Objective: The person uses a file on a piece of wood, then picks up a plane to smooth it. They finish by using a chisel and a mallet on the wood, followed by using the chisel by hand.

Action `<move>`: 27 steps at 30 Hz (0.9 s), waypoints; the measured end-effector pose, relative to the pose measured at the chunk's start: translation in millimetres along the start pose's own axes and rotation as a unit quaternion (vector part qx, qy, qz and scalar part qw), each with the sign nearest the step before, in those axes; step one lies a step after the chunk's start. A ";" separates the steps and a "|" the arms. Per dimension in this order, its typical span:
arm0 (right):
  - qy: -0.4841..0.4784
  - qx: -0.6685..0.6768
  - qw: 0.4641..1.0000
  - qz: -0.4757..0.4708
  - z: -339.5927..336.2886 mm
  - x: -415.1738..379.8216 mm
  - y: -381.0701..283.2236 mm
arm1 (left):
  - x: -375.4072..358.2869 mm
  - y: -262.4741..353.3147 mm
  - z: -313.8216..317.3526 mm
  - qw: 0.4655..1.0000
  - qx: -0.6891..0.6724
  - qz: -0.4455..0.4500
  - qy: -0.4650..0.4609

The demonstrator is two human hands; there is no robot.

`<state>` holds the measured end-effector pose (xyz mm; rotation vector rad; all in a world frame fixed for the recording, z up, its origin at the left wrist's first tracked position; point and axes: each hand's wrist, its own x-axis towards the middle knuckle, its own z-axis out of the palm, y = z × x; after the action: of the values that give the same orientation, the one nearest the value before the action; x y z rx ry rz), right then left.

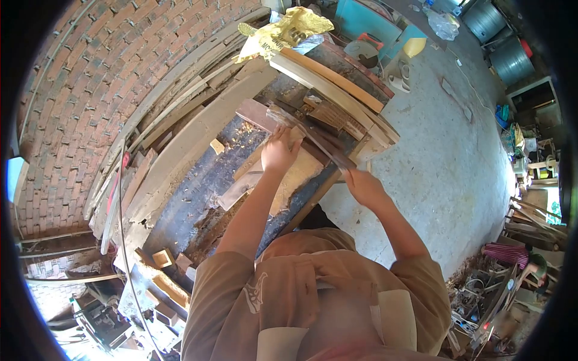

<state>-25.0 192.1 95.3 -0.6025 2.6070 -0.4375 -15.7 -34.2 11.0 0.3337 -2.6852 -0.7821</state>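
Note:
My right hand [366, 188] is closed around the near end of a long flat tool that looks like a hand saw [328, 146]. Its blade runs up and left toward my other hand and is partly blurred. My left hand [280, 151] presses a small light piece of wood [296, 135] with bent fingers, beside the blade. That piece rests at a reddish-brown wooden block [255, 114] on the dark workbench [201, 174]. How far the blade has cut into the wood is hidden.
Long boards [211, 108] line the bench's wall side. A yellow bag [283, 33] lies at the far end. Wood chips and offcuts [217, 146] are scattered about. Concrete floor [445, 156] extends to the right. Another person [533, 265] is at the far right.

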 end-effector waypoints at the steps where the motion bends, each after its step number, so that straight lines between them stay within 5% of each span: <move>1: 0.000 -0.003 1.000 0.001 -4.8 -9.4 1.6 | -0.2 0.2 0.4 1.000 0.007 0.000 -0.003; 4: -0.040 -0.003 0.998 0.042 -12.7 -19.1 -2.2 | -0.9 -0.2 2.4 1.000 0.020 0.005 -0.003; 12: -0.004 0.014 0.999 -0.043 13.6 96.7 -53.3 | -0.9 -0.5 2.3 1.000 0.024 0.013 -0.004; 17: 0.046 0.019 0.998 -0.037 21.9 35.8 -12.2 | -1.4 -0.1 1.8 1.000 0.029 0.010 0.001; 21: -0.022 -0.005 0.999 0.037 -3.1 -16.8 -2.5 | -1.0 0.4 0.7 1.000 0.020 0.006 0.000; 27: 0.018 0.004 0.999 -0.036 10.7 60.3 -37.6 | -1.2 -0.7 2.2 1.000 0.023 0.019 0.002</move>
<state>-56.3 129.0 80.7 -0.6939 2.6223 -0.4848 -15.3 -33.3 8.6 0.2927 -2.7012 -0.7101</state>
